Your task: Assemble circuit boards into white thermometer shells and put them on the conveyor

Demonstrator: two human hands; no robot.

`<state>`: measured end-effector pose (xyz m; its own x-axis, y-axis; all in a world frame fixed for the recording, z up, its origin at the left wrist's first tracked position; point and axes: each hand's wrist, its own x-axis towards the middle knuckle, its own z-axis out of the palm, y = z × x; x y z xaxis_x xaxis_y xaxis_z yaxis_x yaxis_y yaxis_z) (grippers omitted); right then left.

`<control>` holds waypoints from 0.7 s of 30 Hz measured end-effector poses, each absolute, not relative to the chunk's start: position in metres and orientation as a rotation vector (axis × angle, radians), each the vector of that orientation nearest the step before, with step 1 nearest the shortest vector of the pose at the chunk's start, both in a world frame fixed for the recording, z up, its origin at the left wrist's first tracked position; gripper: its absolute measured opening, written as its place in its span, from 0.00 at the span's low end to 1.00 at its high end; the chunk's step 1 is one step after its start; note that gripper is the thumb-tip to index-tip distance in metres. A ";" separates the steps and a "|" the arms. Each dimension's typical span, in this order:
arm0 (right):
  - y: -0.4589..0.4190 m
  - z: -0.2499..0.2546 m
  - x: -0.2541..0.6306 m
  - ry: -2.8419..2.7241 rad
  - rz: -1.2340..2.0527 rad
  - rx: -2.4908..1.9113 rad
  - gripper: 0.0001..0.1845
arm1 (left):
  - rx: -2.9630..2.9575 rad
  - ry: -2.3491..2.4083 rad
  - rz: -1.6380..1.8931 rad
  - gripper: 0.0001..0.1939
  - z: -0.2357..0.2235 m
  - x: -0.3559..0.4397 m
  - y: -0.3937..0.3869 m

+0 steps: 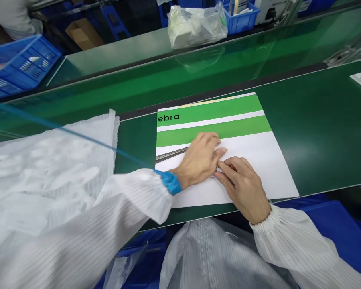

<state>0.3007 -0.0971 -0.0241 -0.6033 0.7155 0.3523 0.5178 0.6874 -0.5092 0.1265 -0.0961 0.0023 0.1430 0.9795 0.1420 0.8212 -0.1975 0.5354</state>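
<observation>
A small dark piece (217,169) is showing low over the middle of the board (258,160), at the fingertips of the right hand (246,188); whether it is touching the board is staying unclear. The right thumb and forefinger are closing on it in what looks like a pinch, while the other fingers are curling behind. The left hand (198,160) is lying just beside, palm down, with its thumb standing a little off the forefinger; its palm side is facing away, so I cannot tell whether those fingers are gripping anything. Judging by this pose, the step in hand is close, two-handed handling of the piece, and the next move is calling for a steady right pinch and a light left touch. Much is hiding here: the fingers are covering most of the piece, so its shape is escaping me, and the left hand is blurring. A dark strip (171,155) is running under that hand, and I cannot say whether it is a tool or print. The board's lettering is starting mid-word at the edge. Further out, the board is resting on the green table (313,132), and a white bag (78,160) is lying to the left, its contents too hazy to name.
</observation>
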 end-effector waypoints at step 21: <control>-0.100 -0.025 0.311 -2.444 0.487 -0.916 0.20 | 1.907 1.865 0.946 0.19 -0.021 0.137 -0.093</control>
